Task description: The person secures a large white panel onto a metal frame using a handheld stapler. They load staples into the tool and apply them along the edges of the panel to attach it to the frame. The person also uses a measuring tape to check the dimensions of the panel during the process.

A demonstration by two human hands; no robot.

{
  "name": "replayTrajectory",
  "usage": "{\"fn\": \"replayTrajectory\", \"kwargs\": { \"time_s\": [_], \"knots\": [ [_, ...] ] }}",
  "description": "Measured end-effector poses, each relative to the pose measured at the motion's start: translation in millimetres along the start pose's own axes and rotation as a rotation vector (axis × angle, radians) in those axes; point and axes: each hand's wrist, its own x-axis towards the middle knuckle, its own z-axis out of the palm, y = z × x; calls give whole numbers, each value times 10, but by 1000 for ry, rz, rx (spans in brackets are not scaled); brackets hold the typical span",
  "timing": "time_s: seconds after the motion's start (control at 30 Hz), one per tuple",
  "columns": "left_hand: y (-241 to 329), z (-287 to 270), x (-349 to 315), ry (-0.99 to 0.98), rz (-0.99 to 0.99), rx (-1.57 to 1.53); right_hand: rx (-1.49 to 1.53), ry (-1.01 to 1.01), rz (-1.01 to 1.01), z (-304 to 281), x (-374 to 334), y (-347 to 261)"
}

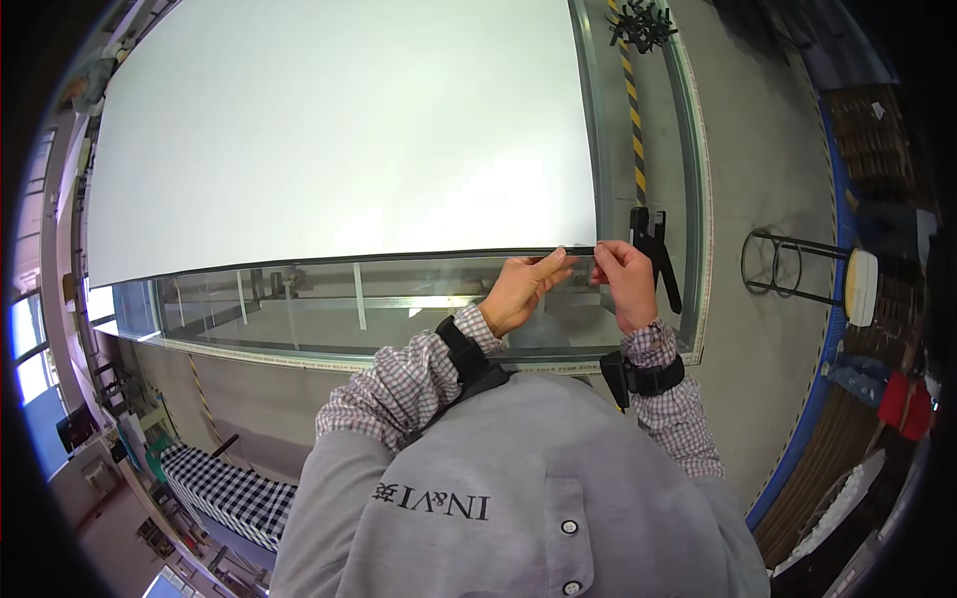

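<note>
A large white sheet (349,140) lies on a glass-topped table with a grey frame (588,90). A thin black strip (439,255) runs along the sheet's near edge to its near right corner. My left hand (528,291) is closed beside that corner, thumb on the strip and fingers curled below it. Just to its right, my right hand (626,282) pinches the strip's end between thumb and fingertips. A black tool with long handles (653,254) lies on the glass right beside my right hand.
A bunch of short black strips (643,27) sits at the far right of the table. A stool with a pale seat (860,287) stands on the floor to the right. Checkered black-and-white cloth (234,488) covers something at the lower left. Stacked brown material (872,135) lines the right side.
</note>
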Motion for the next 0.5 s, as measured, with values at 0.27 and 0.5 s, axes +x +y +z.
{"fn": "replayTrajectory", "kwargs": {
  "time_s": [0.27,0.5],
  "knots": [
    [6,40,-8,-42,14,-9,19,-71,-133,25,44,63],
    [104,334,-61,-107,290,676,-4,-39,-213,-32,132,132]
  ]
}}
